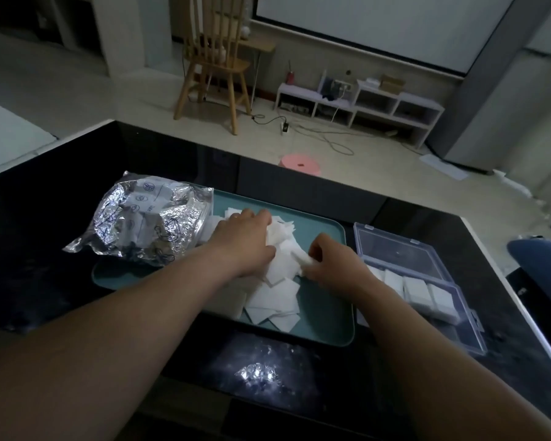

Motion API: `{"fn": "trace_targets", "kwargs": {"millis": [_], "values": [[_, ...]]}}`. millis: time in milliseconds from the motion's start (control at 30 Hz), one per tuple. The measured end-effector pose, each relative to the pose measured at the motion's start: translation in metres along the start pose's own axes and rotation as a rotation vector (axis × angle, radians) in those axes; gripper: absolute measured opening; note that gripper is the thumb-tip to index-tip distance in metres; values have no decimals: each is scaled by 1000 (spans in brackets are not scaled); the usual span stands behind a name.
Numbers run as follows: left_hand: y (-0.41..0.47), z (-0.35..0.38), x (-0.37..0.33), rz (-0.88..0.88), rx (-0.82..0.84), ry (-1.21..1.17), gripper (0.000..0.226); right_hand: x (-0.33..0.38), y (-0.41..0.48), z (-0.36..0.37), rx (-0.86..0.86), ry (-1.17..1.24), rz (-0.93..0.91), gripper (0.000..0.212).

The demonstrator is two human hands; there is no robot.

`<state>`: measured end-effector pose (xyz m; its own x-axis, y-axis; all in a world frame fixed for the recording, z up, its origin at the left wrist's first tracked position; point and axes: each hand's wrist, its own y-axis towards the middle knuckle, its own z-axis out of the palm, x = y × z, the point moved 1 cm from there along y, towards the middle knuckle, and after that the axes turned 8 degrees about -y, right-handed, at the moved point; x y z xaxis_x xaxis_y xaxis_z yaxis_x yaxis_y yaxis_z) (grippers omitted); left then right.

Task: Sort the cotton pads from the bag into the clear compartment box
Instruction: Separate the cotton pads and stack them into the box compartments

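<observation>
A loose heap of white square cotton pads (275,300) lies on a teal tray (325,326). My left hand (247,237) rests palm-down on the far part of the heap, fingers curled into the pads. My right hand (328,259) pinches a few pads at the heap's right edge. A crumpled silver foil bag (140,224) sits on the tray's left end. The clear compartment box (427,281) stands open to the right of the tray, with white pads stacked in several compartments of its near half.
Everything sits on a dark glossy table (45,249) whose right edge runs close past the box. A blue object (538,253) shows at the far right. Beyond the table are a pink stool (299,165), a wooden chair (217,58) and a low white shelf (363,103).
</observation>
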<state>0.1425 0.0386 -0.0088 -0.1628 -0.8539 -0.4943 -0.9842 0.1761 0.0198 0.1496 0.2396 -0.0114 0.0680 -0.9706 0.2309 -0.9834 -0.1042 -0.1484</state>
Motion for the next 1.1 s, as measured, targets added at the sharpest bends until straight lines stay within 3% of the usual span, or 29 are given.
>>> {"fn": "trace_targets", "kwargs": {"millis": [133, 267, 400, 467, 533, 667, 800, 933, 1000, 1100], "values": [[2, 4, -20, 26, -103, -100, 50, -9, -5, -8, -74, 151, 57, 20], [-3, 5, -39, 9, -187, -481, 44, -9, -12, -15, -154, 407, 106, 17], [-11, 0, -54, -206, -22, -988, 57, 10, -25, -23, -203, 655, 30, 20], [-16, -1, -59, -219, 88, -1161, 46, 27, -33, -25, -171, 695, -97, 18], [-22, -3, -59, -236, 96, -1289, 30, 40, -42, -26, -88, 745, -205, 17], [-38, -18, -46, -368, -11, -1381, 27, 38, -49, -31, -141, 642, -152, 14], [-55, -35, -23, -439, -97, -1349, 17, 28, -56, -21, -161, 364, -98, 8], [-75, -50, -4, -516, -65, -1411, 22, 60, -73, 12, -36, 116, -246, 26], [-86, -48, 5, -552, -82, -1426, 12, 81, -76, 27, -35, 78, -264, 36], [-100, -38, 18, -599, -148, -1424, 2, 102, -73, 43, -24, 40, -242, 33]]}}
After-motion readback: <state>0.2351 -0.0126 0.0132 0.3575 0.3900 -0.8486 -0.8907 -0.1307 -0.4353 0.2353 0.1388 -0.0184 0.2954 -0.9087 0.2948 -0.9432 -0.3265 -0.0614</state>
